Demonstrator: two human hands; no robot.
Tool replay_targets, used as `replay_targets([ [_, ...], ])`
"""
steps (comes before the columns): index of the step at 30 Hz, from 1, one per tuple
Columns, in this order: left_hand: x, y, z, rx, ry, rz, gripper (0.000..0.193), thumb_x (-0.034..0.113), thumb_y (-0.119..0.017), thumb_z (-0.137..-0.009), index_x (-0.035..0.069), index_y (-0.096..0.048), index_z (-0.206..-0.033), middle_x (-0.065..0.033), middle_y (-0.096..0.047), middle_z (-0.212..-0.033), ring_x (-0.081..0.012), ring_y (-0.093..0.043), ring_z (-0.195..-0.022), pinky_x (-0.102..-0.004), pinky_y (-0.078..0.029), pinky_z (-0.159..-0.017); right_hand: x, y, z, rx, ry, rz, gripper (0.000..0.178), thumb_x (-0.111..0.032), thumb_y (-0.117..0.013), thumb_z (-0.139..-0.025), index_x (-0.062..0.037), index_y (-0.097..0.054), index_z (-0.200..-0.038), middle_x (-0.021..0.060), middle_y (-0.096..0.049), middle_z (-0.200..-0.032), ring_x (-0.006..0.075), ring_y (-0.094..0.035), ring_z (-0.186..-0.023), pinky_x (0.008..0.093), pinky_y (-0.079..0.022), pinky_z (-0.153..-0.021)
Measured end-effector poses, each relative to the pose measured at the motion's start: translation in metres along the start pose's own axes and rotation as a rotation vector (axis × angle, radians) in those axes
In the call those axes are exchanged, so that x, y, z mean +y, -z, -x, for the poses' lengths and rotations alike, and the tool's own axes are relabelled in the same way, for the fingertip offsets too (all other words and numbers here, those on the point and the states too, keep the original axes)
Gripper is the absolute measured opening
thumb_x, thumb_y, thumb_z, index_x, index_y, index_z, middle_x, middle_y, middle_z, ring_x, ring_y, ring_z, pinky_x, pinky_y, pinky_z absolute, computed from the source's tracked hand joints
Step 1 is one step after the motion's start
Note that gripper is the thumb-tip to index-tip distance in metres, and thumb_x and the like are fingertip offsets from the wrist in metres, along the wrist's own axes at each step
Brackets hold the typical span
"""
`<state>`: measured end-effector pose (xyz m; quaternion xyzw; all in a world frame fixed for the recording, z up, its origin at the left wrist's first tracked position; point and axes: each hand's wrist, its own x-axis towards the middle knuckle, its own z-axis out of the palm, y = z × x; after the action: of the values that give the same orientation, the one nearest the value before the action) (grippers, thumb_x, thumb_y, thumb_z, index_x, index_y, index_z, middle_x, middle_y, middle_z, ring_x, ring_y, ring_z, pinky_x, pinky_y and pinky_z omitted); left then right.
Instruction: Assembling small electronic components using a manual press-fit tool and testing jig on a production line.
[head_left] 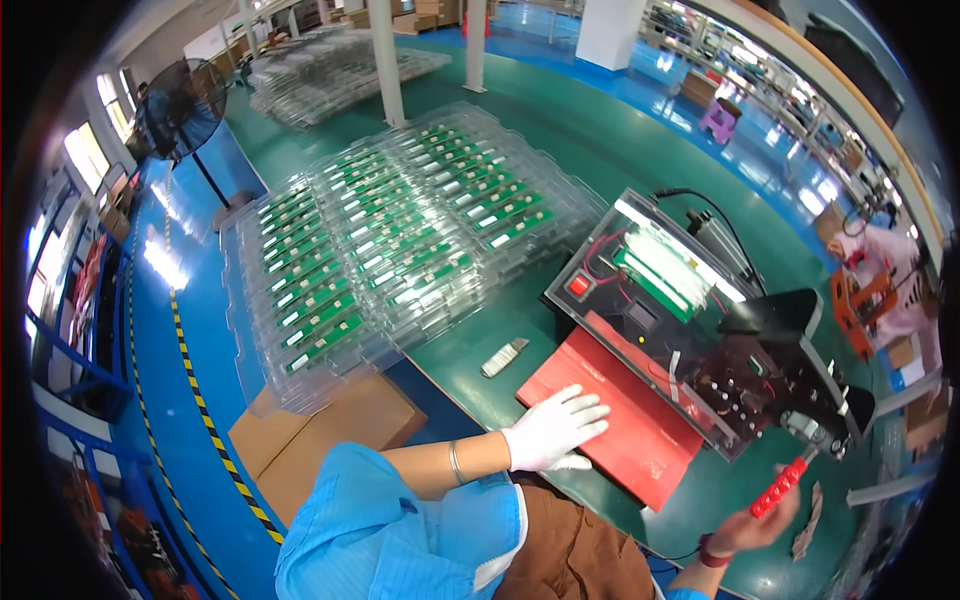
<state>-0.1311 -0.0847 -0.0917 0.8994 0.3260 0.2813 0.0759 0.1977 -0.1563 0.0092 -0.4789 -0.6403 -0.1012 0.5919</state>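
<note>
Blue factory floor (190,330), green workbench (560,130), standing fan (180,105), white pillars (385,60)

clear plastic blister trays (400,240), packaging that holds rows of narrow green circuit boards with small white labels, lie overlapped across the green bench ahead and to the left, and more such clear trays (330,70) sit stacked farther back. a plain brown cardboard box (320,435) stands on the blue floor just below the bench's near left edge, partly under the overhanging trays. more brown cardboard boxes (425,12) are piled far off at the top, too small to tell in detail.
</note>
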Motion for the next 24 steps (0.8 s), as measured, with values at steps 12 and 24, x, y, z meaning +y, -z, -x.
replay_targets([
  [12,-0.024,0.072,0.03,0.042,0.152,0.53,0.031,0.025,-0.062,-0.087,0.006,-0.063,-0.112,-0.0096,-0.064,-0.112,-0.0284,-0.06,-0.099,-0.0367,-0.046,-0.09,-0.043,-0.007,-0.16,-0.255,0.31,-0.067,0.044,-0.027,-0.034,-0.099,0.0019,-0.049,-0.129,0.0198,-0.054,-0.128,0.0294,-0.047,-0.124,0.043,-0.031,-0.112],
  [24,-0.06,0.185,0.061,0.282,0.227,-0.12,0.022,0.015,-0.065,-0.081,0.006,-0.066,-0.101,-0.0064,-0.067,-0.1,-0.0276,-0.062,-0.087,-0.0367,-0.049,-0.08,0.035,0.025,-0.178,-0.33,-0.064,-0.061,0.044,-0.031,-0.037,-0.098,-0.0001,-0.044,-0.129,0.0177,-0.062,-0.102,0.0286,-0.058,-0.099,0.0413,-0.039,-0.099],
])
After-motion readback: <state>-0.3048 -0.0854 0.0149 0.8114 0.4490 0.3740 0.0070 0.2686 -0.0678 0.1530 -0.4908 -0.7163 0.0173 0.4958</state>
